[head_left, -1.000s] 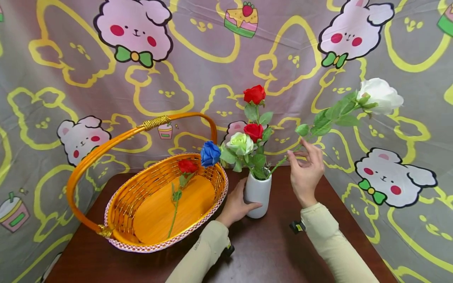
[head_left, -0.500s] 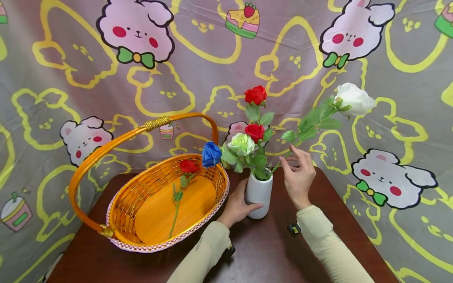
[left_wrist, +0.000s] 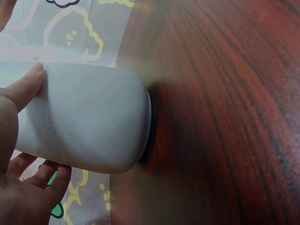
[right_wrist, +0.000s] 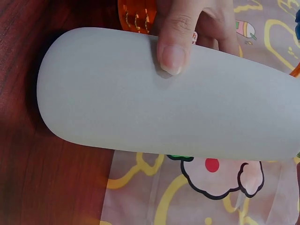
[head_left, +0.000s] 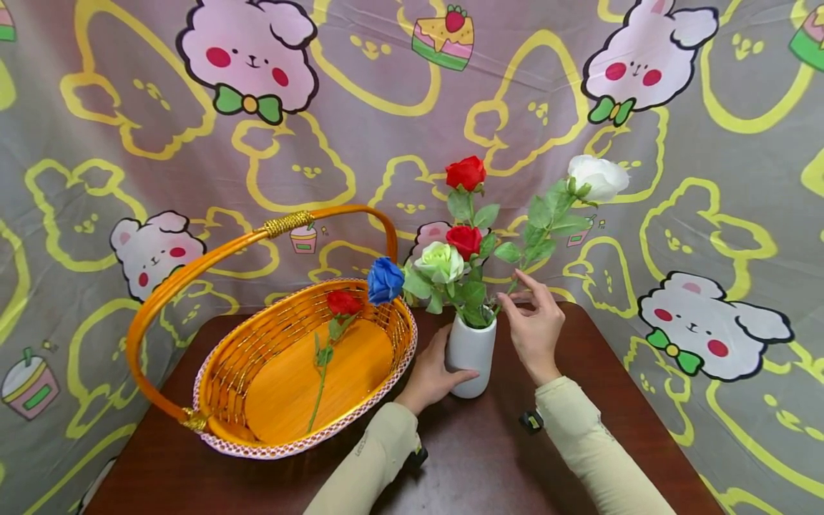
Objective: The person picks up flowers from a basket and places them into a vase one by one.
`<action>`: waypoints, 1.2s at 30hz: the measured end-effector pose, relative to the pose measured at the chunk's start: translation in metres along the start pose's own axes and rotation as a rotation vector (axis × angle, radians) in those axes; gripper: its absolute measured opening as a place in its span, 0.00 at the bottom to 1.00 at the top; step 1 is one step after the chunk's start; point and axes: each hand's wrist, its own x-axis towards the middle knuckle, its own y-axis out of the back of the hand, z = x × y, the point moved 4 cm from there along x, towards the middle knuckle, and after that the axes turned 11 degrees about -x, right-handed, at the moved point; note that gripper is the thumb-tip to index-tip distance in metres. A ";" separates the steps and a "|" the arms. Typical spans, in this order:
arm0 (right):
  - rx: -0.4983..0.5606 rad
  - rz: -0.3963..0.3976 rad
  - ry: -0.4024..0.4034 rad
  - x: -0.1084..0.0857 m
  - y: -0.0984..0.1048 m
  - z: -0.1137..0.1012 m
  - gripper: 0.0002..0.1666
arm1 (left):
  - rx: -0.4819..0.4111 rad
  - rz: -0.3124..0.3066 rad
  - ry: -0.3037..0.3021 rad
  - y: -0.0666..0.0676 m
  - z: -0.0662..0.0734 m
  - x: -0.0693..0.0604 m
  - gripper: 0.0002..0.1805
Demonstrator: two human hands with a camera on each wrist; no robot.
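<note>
A white vase stands upright on the table, with my left hand gripping its left side. In the left wrist view the thumb and fingers lie on opposite sides of the vase. My right hand pinches the stem of a white rose, which leans right with its lower end in the vase mouth. Also in the vase are an upper red rose, a lower red rose, a pale green rose and a blue rose leaning left over the basket rim.
An orange woven basket with a tall arched handle stands left of the vase. One red rose lies inside it. Behind the dark wooden table hangs a cloth printed with rabbits.
My right hand has moved left toward the vase, bringing the white rose left and more upright. My left hand stays on the vase.
</note>
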 end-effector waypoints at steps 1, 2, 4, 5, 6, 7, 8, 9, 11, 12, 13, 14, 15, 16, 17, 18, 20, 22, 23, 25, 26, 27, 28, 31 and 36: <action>0.003 -0.005 -0.005 0.000 0.000 0.001 0.27 | 0.000 0.001 -0.002 0.000 0.000 0.000 0.55; 0.008 -0.010 -0.009 -0.001 -0.001 0.001 0.27 | -0.001 0.002 -0.003 0.000 0.000 0.000 0.55; 0.019 -0.024 -0.017 -0.001 -0.002 0.002 0.27 | -0.004 0.003 -0.006 0.000 0.000 0.000 0.55; 0.024 -0.032 -0.023 -0.002 -0.002 0.002 0.27 | -0.007 0.003 -0.005 0.000 0.000 0.000 0.55; 0.030 -0.041 -0.029 -0.002 -0.003 0.003 0.27 | -0.010 0.003 -0.005 0.000 0.000 0.000 0.55; 0.035 -0.050 -0.034 -0.002 -0.003 0.003 0.27 | -0.011 0.002 -0.005 0.000 0.000 0.000 0.55; 0.040 -0.060 -0.043 -0.001 -0.003 0.004 0.27 | -0.012 0.001 -0.005 0.000 0.000 0.000 0.55; 0.046 -0.069 -0.051 -0.001 -0.004 0.004 0.28 | -0.014 0.000 -0.005 0.000 0.000 0.000 0.55; 0.057 -0.091 -0.066 -0.001 -0.005 0.006 0.28 | -0.017 -0.001 -0.005 0.000 0.000 0.000 0.55; 0.057 -0.100 -0.073 -0.001 -0.005 0.007 0.27 | -0.016 0.001 -0.008 0.000 0.000 0.000 0.55; 0.058 -0.111 -0.081 0.000 -0.006 0.009 0.27 | -0.016 0.001 -0.008 0.000 -0.001 0.000 0.55; 0.061 -0.122 -0.089 0.000 -0.007 0.010 0.27 | -0.015 0.001 -0.008 -0.001 -0.001 0.000 0.55; 0.063 -0.134 -0.095 -0.001 -0.007 0.011 0.27 | -0.014 0.001 -0.009 -0.001 -0.001 0.000 0.55; 0.065 -0.143 -0.097 -0.001 -0.009 0.017 0.28 | -0.012 0.001 -0.008 -0.001 -0.002 0.000 0.55; 0.062 -0.151 -0.097 -0.002 -0.010 0.018 0.28 | -0.013 0.002 -0.010 -0.001 -0.002 0.000 0.55; 0.063 -0.158 -0.097 -0.002 -0.011 0.018 0.28 | -0.012 0.002 -0.010 -0.001 -0.003 0.000 0.55; 0.061 -0.173 -0.091 -0.002 -0.011 0.018 0.28 | -0.013 0.001 -0.008 -0.001 -0.004 0.001 0.56; 0.051 -0.179 -0.077 -0.002 -0.012 0.017 0.28 | -0.012 0.000 -0.008 -0.001 -0.005 0.001 0.56; 0.044 -0.182 -0.073 -0.002 -0.011 0.012 0.28 | -0.009 -0.002 -0.007 -0.001 -0.005 0.001 0.56; 0.033 -0.185 -0.068 -0.002 -0.011 0.013 0.28 | -0.009 -0.007 -0.004 0.000 -0.005 0.001 0.56; 0.031 -0.186 -0.066 -0.002 -0.012 0.013 0.28 | -0.010 -0.010 -0.003 0.000 -0.005 0.001 0.56; 0.029 -0.186 -0.063 -0.002 -0.012 0.013 0.28 | -0.012 -0.014 -0.003 0.000 -0.004 0.000 0.56; 0.031 -0.187 -0.061 -0.002 -0.012 0.013 0.28 | -0.016 -0.018 -0.004 0.000 -0.004 0.000 0.57; 0.034 -0.196 -0.056 -0.002 -0.012 0.013 0.27 | -0.029 -0.032 -0.002 0.000 -0.003 -0.001 0.57; 0.054 -0.216 -0.065 -0.002 -0.013 0.013 0.27 | -0.034 -0.047 -0.003 -0.001 -0.002 -0.002 0.57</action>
